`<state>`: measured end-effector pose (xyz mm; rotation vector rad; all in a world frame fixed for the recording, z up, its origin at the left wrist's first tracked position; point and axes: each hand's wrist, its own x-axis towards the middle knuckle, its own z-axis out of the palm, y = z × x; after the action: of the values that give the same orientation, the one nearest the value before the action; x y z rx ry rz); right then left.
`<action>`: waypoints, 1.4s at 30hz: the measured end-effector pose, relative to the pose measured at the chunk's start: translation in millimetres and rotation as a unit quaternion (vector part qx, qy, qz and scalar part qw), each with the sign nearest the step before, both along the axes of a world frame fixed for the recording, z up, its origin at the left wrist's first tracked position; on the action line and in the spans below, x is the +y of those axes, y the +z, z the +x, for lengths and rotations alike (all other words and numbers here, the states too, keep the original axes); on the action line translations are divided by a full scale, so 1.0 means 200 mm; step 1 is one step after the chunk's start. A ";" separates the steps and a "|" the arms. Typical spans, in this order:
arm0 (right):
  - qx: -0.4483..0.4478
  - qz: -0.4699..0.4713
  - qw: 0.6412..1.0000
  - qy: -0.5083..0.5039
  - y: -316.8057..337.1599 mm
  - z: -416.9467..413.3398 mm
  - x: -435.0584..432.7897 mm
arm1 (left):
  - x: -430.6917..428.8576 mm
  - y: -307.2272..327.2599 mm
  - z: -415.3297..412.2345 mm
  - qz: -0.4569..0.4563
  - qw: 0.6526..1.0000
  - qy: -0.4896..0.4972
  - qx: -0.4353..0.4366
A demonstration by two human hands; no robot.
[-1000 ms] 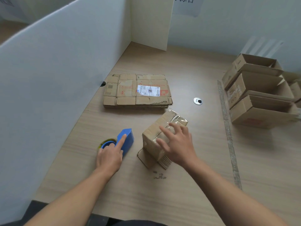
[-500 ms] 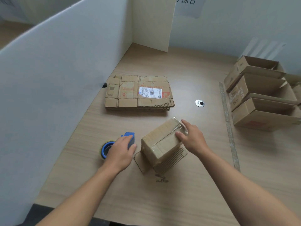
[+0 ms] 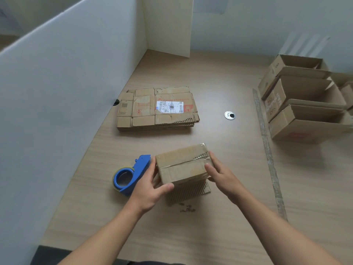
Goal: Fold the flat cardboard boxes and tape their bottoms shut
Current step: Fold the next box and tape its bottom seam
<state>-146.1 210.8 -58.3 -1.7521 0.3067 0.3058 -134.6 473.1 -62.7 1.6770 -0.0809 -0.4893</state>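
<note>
A small folded cardboard box (image 3: 182,165) sits bottom up on the wooden table (image 3: 191,226), with clear tape along its seam. My left hand (image 3: 150,190) holds its left side, thumb curled on the near face. My right hand (image 3: 221,175) grips its right end, thumb on the top. An open flap of the box lies on the table under its near edge. A blue tape dispenser (image 3: 131,174) lies just left of the box, untouched. A stack of flat cardboard boxes (image 3: 156,109) lies farther back.
Several folded open boxes (image 3: 303,100) lie on their sides at the right. A strip of tape (image 3: 267,150) runs along the table in front of them. A metal cable grommet (image 3: 229,115) sits mid-table. White partition walls (image 3: 57,92) close the left and back.
My left hand left the tape dispenser and moved to the box's left side. My right hand slid to the right end, and the box turned level and square to me.
</note>
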 end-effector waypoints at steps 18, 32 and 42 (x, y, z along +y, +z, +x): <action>-0.059 0.007 0.986 -0.157 -0.09 -0.07 0.13 | -0.04 -0.07 0.08 0.129 0.991 0.028 -0.005; 0.050 -0.227 0.968 -0.098 -0.01 0.09 0.18 | -0.11 0.04 0.14 0.209 0.975 0.057 -0.040; 0.044 -0.136 0.988 -0.054 -0.03 0.09 0.02 | -0.09 0.03 0.13 0.245 0.967 0.061 -0.038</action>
<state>-128.9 214.3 -65.1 -1.9853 0.5261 0.2725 -107.9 455.8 -56.4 2.1712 0.0950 -0.3692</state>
